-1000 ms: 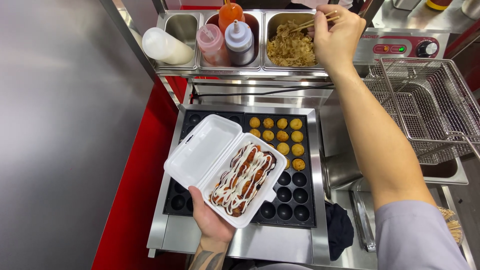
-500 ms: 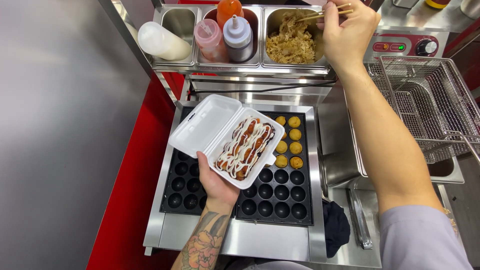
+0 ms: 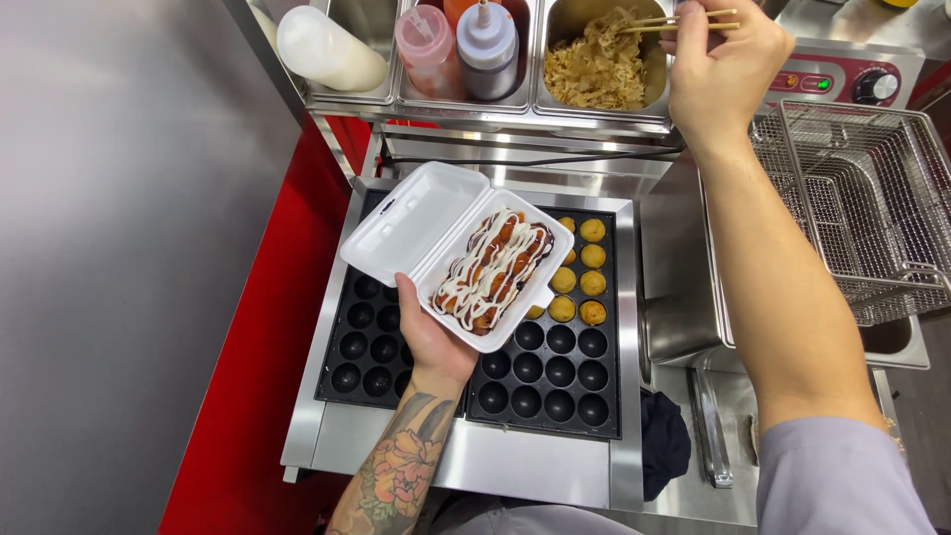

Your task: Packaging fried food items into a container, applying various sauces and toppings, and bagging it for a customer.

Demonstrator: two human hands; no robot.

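The black griddle [image 3: 555, 386] with its round moulds took up the middle of the steel counter, a few golden dough balls [image 3: 584, 272] sitting along its right edge, and a wire fry basket [image 3: 862, 218] stood off to the right. Over the griddle the left hand [image 3: 431, 337] carried an open white foam box [image 3: 446, 248] from beneath, palm under the filled half, thumb at the near rim, lid hanging out to the left. That box looked light and flimsy, easy to dent or tip, so a flat palm under the loaded side seemed the safe hold; the sauced balls [image 3: 490, 272] inside, striped with white cream, looked soft and slippery. Up at the steel tubs, the right hand [image 3: 723, 69] was closed firmly round a pair of chopsticks [image 3: 674, 22], their tips close together over the tub of pale shavings [image 3: 599, 69]; whether they pinched any I could not tell
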